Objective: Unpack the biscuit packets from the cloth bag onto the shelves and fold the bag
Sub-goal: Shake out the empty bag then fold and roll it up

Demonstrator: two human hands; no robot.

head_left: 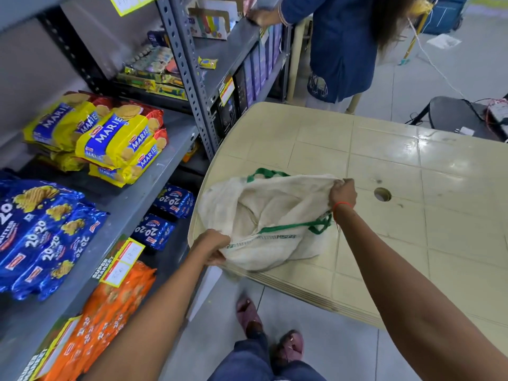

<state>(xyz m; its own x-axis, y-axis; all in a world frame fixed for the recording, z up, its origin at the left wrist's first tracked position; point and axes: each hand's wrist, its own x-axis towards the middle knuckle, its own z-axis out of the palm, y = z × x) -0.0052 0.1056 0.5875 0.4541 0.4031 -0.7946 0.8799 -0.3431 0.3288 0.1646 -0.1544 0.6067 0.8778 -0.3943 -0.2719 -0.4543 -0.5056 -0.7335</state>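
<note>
A cream cloth bag (269, 215) with green handles lies slack on the near-left corner of a beige plastic table (384, 166). My left hand (213, 247) grips its near edge. My right hand (342, 195) pinches the far edge of its mouth, so the bag hangs spread between them. No packets show inside it. On the grey shelves (137, 199) to the left lie yellow Marie packets (110, 138), blue 20-20 packets (46, 237) and orange 20-20 packets (115, 306). More blue packets (165, 215) sit on a lower shelf.
Another person in a blue top (341, 45) stands at the far end of the shelves, a hand on the upper shelf. A black chair (456, 116) with cables is at the right. The table has a round hole (382, 194). My feet stand on grey tiles.
</note>
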